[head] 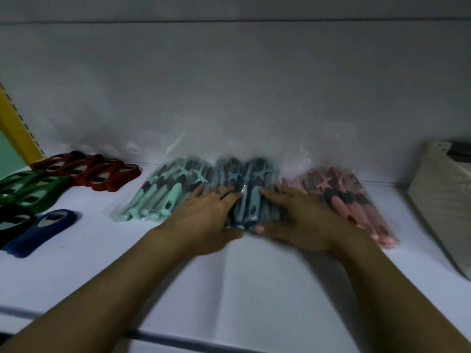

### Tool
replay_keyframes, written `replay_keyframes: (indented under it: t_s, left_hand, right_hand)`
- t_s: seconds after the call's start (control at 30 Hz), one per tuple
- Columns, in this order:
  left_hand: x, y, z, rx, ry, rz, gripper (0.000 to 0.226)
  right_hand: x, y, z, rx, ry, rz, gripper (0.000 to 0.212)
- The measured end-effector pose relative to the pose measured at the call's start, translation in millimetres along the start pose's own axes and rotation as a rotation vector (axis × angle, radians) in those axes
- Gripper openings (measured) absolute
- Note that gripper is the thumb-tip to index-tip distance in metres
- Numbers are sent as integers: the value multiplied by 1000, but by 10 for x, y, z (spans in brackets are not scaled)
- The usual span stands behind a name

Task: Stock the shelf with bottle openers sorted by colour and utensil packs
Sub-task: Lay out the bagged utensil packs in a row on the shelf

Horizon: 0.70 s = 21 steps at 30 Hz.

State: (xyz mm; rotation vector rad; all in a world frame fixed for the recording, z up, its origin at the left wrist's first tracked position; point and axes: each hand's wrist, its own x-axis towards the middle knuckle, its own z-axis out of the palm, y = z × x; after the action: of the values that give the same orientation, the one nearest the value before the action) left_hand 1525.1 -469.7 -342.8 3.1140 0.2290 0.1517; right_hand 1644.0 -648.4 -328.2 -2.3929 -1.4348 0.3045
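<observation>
Blue utensil pack [251,200] | left hand [204,220], right hand [300,220]: fingers straight, pressing its sides

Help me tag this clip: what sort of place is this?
Likely a shop: openers grouped by colour and bagged utensil packs side by side, on a white shelf with a yellow upright.

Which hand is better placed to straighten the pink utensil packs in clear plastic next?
The right hand, probably. It rests on the blue utensil packs directly beside the pink utensil packs in clear plastic; the left hand lies on the blue packs' far side, nearer the mint-green packs.
</observation>
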Motion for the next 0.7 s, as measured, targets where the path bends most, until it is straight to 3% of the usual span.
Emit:
replay_keyframes:
  t_s: [0.1, 0.2, 0.3, 0.47, 0.57, 0.7]
  left_hand:
    - [-29, 46, 28, -70, 7, 1, 93]
    - [-28, 128, 111, -57, 28, 61, 84]
    - [-10, 134, 185, -96, 84, 2, 78]
    - [-13, 130, 184, -53, 132, -32, 86]
    - [-108, 126, 192, -63, 170, -40, 96]
    - [-182, 76, 180, -91, 201, -108, 83]
  right_hand:
    - [83, -25, 100, -25, -22, -49, 89]
    - [43, 36, 66, 101, -1, -29, 94]
    - [-34, 126, -30, -82, 31, 84, 104]
    - [-19, 62, -32, -39, -22, 93, 68]
    - [37, 60, 39, -140, 12, 128, 79]
    - [12, 53, 50, -190, -3, 142, 93]
